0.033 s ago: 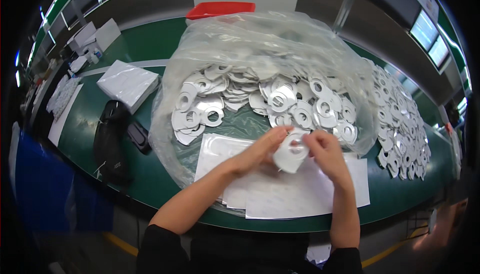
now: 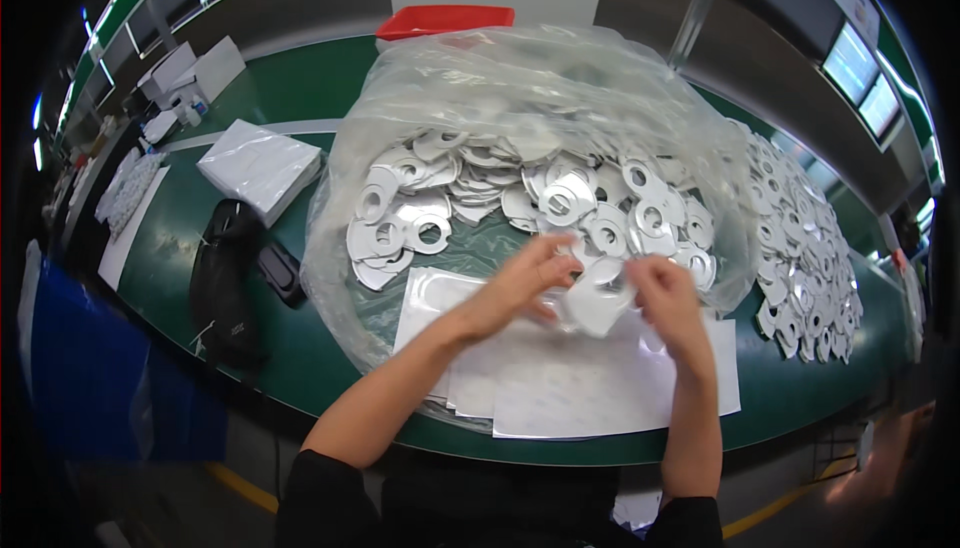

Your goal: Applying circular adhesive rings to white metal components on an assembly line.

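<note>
White part [image 2: 598, 314] mid-handling, many others loose.
Part pinched at edge by R hand [image 2: 672, 303], it seems; L hand [image 2: 515, 286] fingers parted beside it, above white sheets [image 2: 590, 388] on bench [image 2: 275, 83]. Uncounted pcs. left in clear bag [image 2: 480, 73]; whether R-side heap [image 2: 800, 268] is done can't be told.

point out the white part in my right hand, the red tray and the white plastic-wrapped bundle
white part [image 2: 599, 312]: head view, on its solid flat face
red tray [image 2: 446, 19]: head view, on its visible red surface
white plastic-wrapped bundle [image 2: 256, 163]: head view, on its top face
</note>
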The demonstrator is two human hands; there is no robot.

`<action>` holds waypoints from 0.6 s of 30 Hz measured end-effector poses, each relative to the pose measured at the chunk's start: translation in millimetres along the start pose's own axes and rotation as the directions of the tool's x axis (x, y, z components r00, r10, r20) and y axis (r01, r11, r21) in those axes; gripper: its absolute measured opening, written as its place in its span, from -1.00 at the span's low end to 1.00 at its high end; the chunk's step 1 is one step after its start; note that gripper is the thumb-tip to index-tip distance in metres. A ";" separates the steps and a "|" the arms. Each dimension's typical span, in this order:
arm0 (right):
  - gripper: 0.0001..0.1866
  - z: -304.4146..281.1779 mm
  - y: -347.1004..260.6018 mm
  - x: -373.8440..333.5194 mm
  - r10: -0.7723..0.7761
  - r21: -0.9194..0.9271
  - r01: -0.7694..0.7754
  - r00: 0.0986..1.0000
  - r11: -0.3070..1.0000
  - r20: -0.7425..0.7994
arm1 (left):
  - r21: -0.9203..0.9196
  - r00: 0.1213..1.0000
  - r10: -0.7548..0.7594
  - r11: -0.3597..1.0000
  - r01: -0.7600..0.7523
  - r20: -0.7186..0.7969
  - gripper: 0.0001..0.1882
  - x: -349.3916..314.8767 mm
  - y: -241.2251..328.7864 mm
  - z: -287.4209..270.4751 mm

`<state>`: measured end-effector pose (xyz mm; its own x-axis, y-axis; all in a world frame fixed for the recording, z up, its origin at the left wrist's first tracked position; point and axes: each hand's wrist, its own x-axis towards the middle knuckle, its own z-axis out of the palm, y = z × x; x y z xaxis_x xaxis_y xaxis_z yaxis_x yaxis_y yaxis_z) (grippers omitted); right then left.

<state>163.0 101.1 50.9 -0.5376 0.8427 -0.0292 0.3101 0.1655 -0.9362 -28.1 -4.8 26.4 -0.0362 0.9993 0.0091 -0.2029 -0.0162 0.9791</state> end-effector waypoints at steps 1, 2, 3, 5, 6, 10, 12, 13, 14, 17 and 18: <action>-0.67 -13.5 -1.8 1.3 0.016 0.157 0.012 0.984 0.988 -0.176 | 0.210 0.983 0.127 0.973 -0.097 -0.133 -0.43 7.1 0.8 -17.6; -0.65 -28.3 -0.6 4.0 0.060 0.310 0.051 0.939 0.950 -0.338 | 0.516 0.906 0.301 0.849 -0.113 -0.296 -0.49 5.7 11.1 -29.6; -0.67 -56.5 12.3 9.6 0.028 0.438 0.176 0.906 0.882 -0.422 | 0.762 0.780 0.501 0.646 -0.049 -0.374 -0.54 4.1 21.1 -41.2; -0.63 -78.3 8.9 12.0 0.093 0.582 0.337 0.806 0.740 -0.584 | 0.924 0.610 0.697 0.330 0.194 -0.377 -0.61 -4.9 30.8 -76.9; -0.57 -79.8 -3.0 8.2 0.178 0.611 0.373 0.736 0.698 -0.653 | 0.907 0.564 0.718 0.246 0.341 -0.407 -0.63 -14.9 36.9 -85.6; -0.56 -75.0 5.2 12.9 0.025 0.395 0.373 0.700 0.840 -0.714 | 0.755 0.577 0.557 0.147 0.640 -0.598 -0.64 -20.8 41.0 -94.5; -0.75 -54.5 11.1 15.4 -0.220 0.179 0.403 0.761 0.898 -0.610 | 0.709 0.589 0.528 0.035 0.704 -0.612 -0.72 -18.9 37.2 -99.2; -0.81 -35.3 9.6 13.7 -0.333 0.091 0.433 0.796 0.897 -0.505 | 0.709 0.591 0.522 0.038 0.705 -0.615 -0.72 -17.6 32.6 -105.6; -0.87 -14.1 1.1 5.7 -0.351 0.068 0.397 0.869 0.915 -0.349 | 0.702 0.585 0.557 -0.005 0.712 -0.589 -0.78 -16.0 28.6 -112.2; -0.89 39.3 -9.7 -19.4 -0.428 -0.178 0.469 0.876 0.865 0.223 | 0.673 0.539 0.628 -0.033 0.739 -0.562 -0.85 -17.9 27.7 -116.3; -0.84 51.9 -7.5 -25.7 -0.446 -0.272 0.527 0.841 0.805 0.308 | 0.657 0.499 0.664 -0.013 0.753 -0.558 -0.84 -18.3 31.2 -115.2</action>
<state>133.8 51.6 40.5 -0.8316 0.4768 0.2847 0.1801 0.7166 -0.6738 -146.5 -27.5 33.4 -0.6985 0.4687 0.5408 0.6188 0.7751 0.1274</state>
